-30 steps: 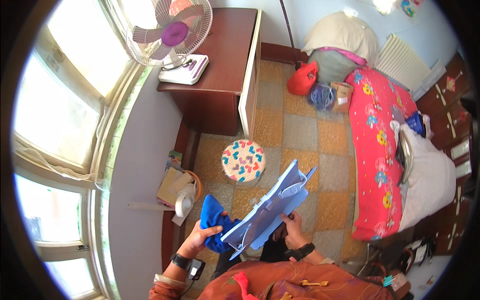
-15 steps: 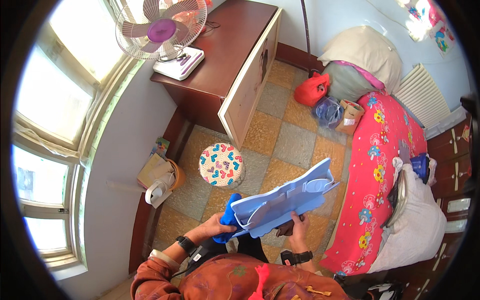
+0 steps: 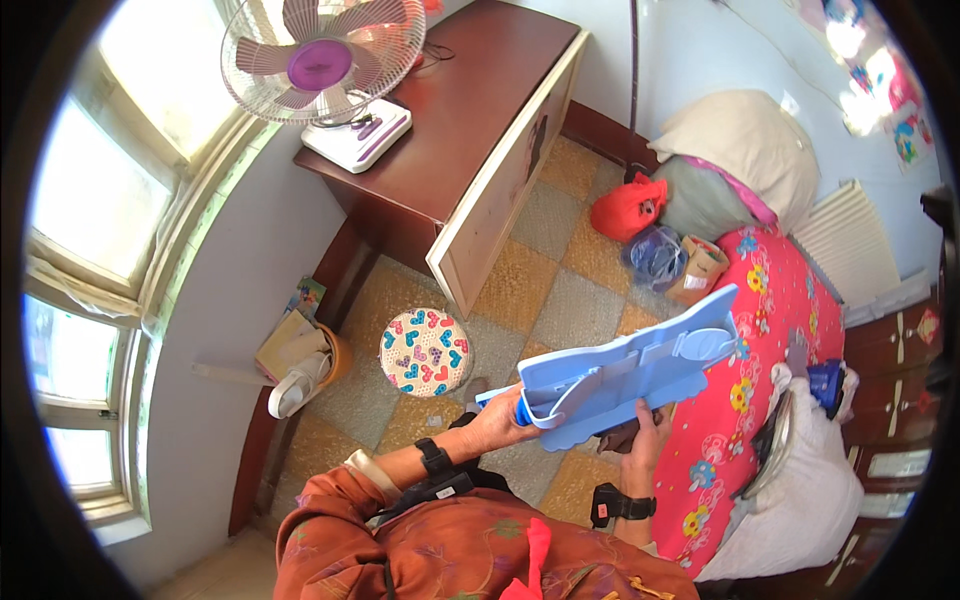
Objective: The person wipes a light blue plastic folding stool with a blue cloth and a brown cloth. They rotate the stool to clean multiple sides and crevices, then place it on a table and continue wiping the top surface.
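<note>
A light-blue plastic panel (image 3: pixel 625 375) with a scalloped edge and moulded ribs is held tilted in front of me; its exact kind I cannot tell. My left hand (image 3: pixel 497 420) is closed round its left end, where a bit of dark blue (image 3: pixel 523 410) shows beside the fingers. At the panel's lower edge, my right hand (image 3: pixel 648 437) is closed, partly hidden, with a brown cloth-like piece (image 3: pixel 617 438) against its fingers. Whether that hand also grips the panel is hard to see.
A round stool (image 3: pixel 425 352) with a heart-patterned top stands ahead. Beyond it is a brown desk (image 3: pixel 450 130) bearing a fan (image 3: pixel 320 65). A red flowered bed (image 3: pixel 715 450) lies at right, with white bedding (image 3: pixel 800 490). An orange bin (image 3: pixel 340 358) stands by the left wall.
Both hands and the panel have moved to the right, the panel now overlapping the bed. The dark-blue piece at the left hand, large before, is now mostly hidden. The view has shifted slightly.
</note>
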`<action>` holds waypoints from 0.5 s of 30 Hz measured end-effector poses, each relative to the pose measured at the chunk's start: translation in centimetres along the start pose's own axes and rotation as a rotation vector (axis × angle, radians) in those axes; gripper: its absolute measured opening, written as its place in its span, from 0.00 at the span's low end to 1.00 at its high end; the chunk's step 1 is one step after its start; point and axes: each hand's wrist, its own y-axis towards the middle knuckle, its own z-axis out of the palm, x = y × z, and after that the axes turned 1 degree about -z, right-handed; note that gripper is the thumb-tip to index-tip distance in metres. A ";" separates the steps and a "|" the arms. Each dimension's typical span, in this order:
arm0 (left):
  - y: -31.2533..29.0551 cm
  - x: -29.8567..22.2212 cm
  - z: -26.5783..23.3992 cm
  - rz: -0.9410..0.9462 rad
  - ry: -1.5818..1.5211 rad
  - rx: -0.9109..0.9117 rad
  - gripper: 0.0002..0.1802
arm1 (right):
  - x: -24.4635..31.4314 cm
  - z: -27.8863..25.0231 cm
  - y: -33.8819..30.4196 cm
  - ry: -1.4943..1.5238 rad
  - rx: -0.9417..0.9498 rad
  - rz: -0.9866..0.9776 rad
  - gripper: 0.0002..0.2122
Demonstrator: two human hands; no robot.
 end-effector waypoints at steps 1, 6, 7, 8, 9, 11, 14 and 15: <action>1.2 -0.1 -0.3 0.051 0.023 -0.037 0.26 | 0.6 0.8 1.0 -0.003 -0.011 -0.031 0.09; 6.6 0.0 -2.6 0.168 0.088 -0.089 0.34 | 3.9 4.4 6.1 0.003 -0.002 -0.045 0.09; 7.7 0.0 -2.9 0.165 -0.004 -0.125 0.34 | 4.4 5.0 7.1 0.015 0.009 -0.042 0.09; 8.7 0.0 -3.0 0.134 -0.131 -0.147 0.35 | 4.9 5.6 8.2 0.022 0.018 -0.038 0.09; 9.7 0.0 -3.4 0.133 -0.127 -0.155 0.38 | 5.4 6.1 9.4 0.025 0.025 -0.031 0.09; 11.6 -0.2 -4.3 0.065 -0.207 -0.160 0.40 | 6.5 7.1 11.5 0.015 0.061 0.024 0.10; 14.6 -1.0 -5.4 -0.021 -0.203 -0.154 0.38 | 7.4 9.4 15.0 0.014 0.044 0.034 0.11; 15.7 -1.5 -5.5 -0.019 -0.140 -0.151 0.38 | 7.7 10.3 16.3 0.017 0.055 0.026 0.11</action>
